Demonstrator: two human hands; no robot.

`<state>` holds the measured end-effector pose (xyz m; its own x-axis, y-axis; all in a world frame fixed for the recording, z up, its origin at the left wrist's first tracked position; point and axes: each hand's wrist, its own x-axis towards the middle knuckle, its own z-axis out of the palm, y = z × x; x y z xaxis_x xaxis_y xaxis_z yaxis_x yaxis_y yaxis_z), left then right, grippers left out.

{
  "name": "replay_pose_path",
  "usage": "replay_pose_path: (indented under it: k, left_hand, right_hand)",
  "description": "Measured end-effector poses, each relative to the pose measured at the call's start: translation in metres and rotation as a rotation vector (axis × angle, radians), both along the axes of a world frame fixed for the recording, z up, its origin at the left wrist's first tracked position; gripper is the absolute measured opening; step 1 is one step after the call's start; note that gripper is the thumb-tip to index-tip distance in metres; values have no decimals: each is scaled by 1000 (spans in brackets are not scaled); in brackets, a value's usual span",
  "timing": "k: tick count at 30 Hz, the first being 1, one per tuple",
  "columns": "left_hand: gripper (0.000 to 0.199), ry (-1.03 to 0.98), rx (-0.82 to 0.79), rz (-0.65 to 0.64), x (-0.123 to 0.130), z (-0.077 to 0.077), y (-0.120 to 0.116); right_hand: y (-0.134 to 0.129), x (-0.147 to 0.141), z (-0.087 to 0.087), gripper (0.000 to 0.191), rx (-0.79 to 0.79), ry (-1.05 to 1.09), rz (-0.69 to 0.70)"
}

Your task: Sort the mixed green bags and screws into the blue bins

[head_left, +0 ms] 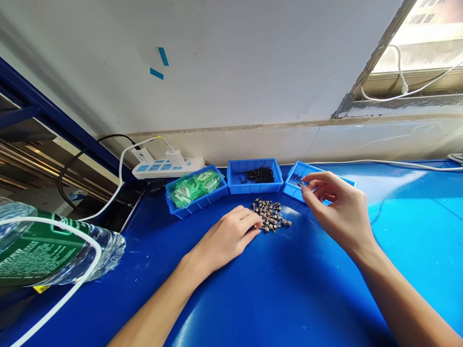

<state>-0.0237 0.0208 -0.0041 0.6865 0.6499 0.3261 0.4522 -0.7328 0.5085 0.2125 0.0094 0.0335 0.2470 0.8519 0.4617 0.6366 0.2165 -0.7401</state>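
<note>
A loose pile of metal screws [269, 214] lies on the blue table. My left hand [231, 233] rests at the pile's left edge, fingers curled together; whatever its fingertips grip is hidden. Over the right blue bin [294, 190] is my right hand [334, 205], thumb and forefinger nearly meeting around a small screw [301, 184]. A few small screws show inside that bin. The middle blue bin [255, 188] contains black screws [259, 175]. In the left blue bin [198, 206] are green and clear plastic packets [197, 189].
Behind the left bin, a white power strip [168, 167] has cables plugged in. A large plastic bottle [54, 248] lies at the left, a white cable [96, 255] crossing before it. The wall [253, 62] rises behind the bins.
</note>
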Motion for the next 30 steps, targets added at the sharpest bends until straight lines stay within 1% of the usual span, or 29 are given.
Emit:
replay_pose_path:
  k: [3,6,8,11,13,15,17,21,27,30]
  left_hand:
    - [16,-135,29,26,1,0,0]
    - [12,-247,13,69,2,2,1]
    - [9,-311,-44,106,3,4,1]
    - [9,-413,-159,193,5,7,0]
    - [6,-468,-249,253,6,9,-1]
    - [3,-512,-322,290,7,10,-2]
    - [1,-560,-374,300,8,11,-2]
    - [7,-638,-461,305,10,14,-2]
    - [10,-664,-537,288,10,14,-3]
    - [11,-649,-545,274,10,13,-4]
  right_hand:
    - [-2,-5,-1,11,3,23,96]
    - [-4,-9,-2,12,-31,51,203]
    - [-6,-11,-2,12,-84,59,282]
    - [-7,-13,-2,13,-206,95,439]
    - [-8,-15,-3,14,-283,161,527]
    - [-8,-18,-3,17,-341,238,582]
    - [-9,-21,-3,21,-387,304,615]
    - [-10,-26,-6,31,-439,450,658]
    - [-8,-26,-17,24,-473,609,690]
    - [-8,-26,-17,26,-504,639,683]
